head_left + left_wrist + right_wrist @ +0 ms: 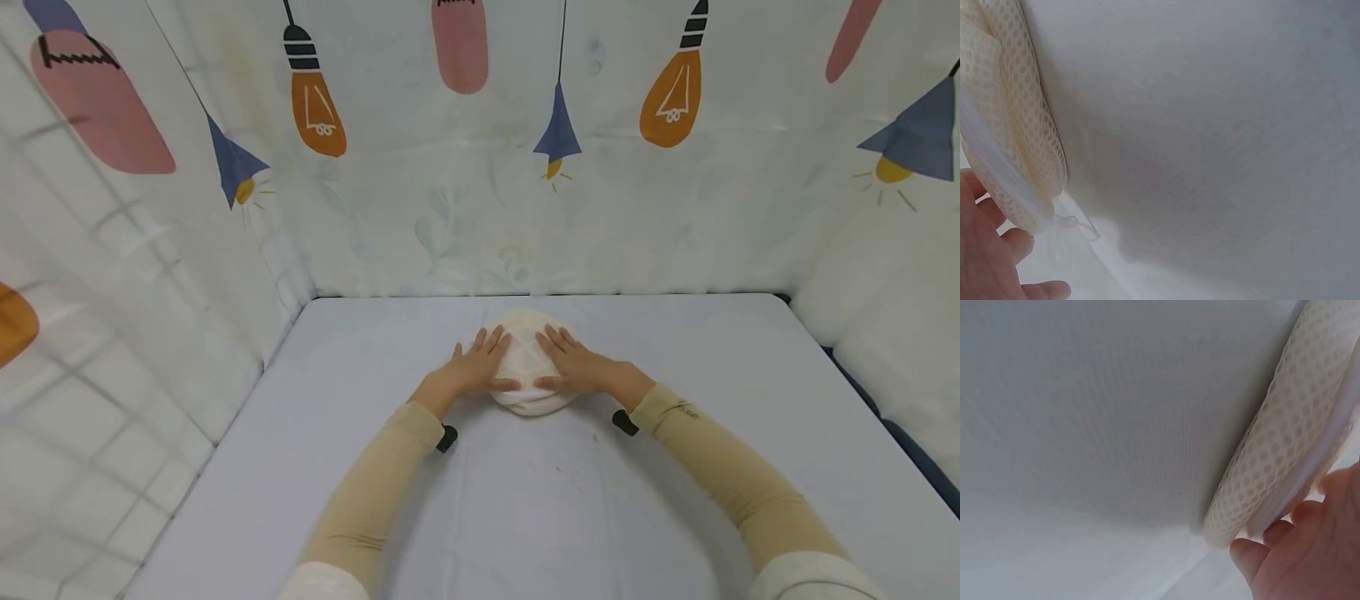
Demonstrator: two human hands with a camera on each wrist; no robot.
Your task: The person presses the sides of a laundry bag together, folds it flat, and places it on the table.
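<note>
A cream mesh laundry bag (524, 354), rounded and slightly puffed, lies near the far edge of the white table (517, 517). My left hand (474, 369) rests on its left side with fingers spread and fairly straight. On the opposite side my right hand (579, 367) presses in the same way, thumbs pointing toward each other. A pale zipper band (997, 153) runs along the bag's side in the left wrist view, with a thin white loop (1075, 222) at its end. The right wrist view shows the bag's honeycomb mesh (1279, 434) beside the fingertips. Its contents are hidden.
Printed white curtain (465, 225) hangs behind the table and along its left side, with a grid showing through on the left. A pale padded surface (892, 333) borders the right side. Small specks (558, 469) lie on the tabletop in front of the bag.
</note>
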